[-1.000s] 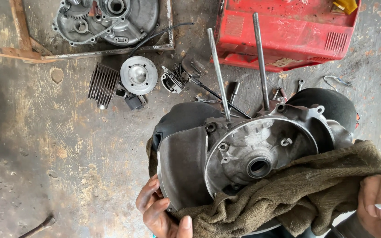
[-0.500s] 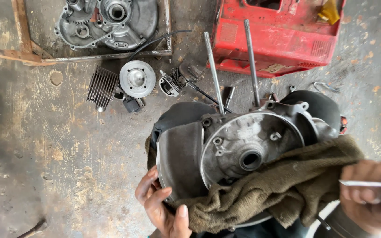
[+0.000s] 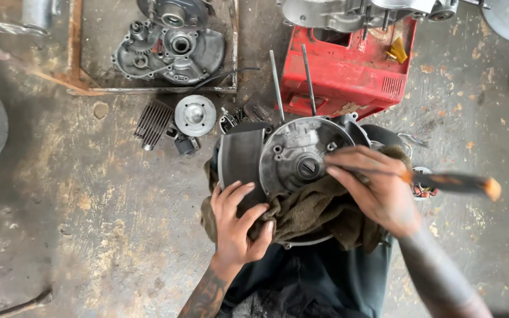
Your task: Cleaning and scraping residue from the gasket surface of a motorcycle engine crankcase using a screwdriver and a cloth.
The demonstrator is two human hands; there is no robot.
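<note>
A grey metal engine casing point(image 3: 293, 150) with two long studs point(image 3: 276, 82) sticking up rests on my lap, partly wrapped in a brown rag point(image 3: 307, 212). My left hand point(image 3: 240, 221) presses on the casing's dark left side and the rag's edge. My right hand point(image 3: 372, 185) lies over the casing's right half and grips a screwdriver with a dark and orange handle point(image 3: 452, 182); its tip points at the slotted round hub point(image 3: 307, 168) in the casing's middle.
A red metal box point(image 3: 349, 68) stands behind the casing. A finned cylinder point(image 3: 153, 122), a round cylinder head point(image 3: 195, 115) and small parts lie on the concrete floor at left. Another engine cover point(image 3: 169, 50) sits inside a metal frame point(image 3: 148, 90).
My right hand has come from the right edge onto the casing with the screwdriver. The view has shifted, so the casing sits lower and closer to the middle. My left hand has slid higher up the casing.
</note>
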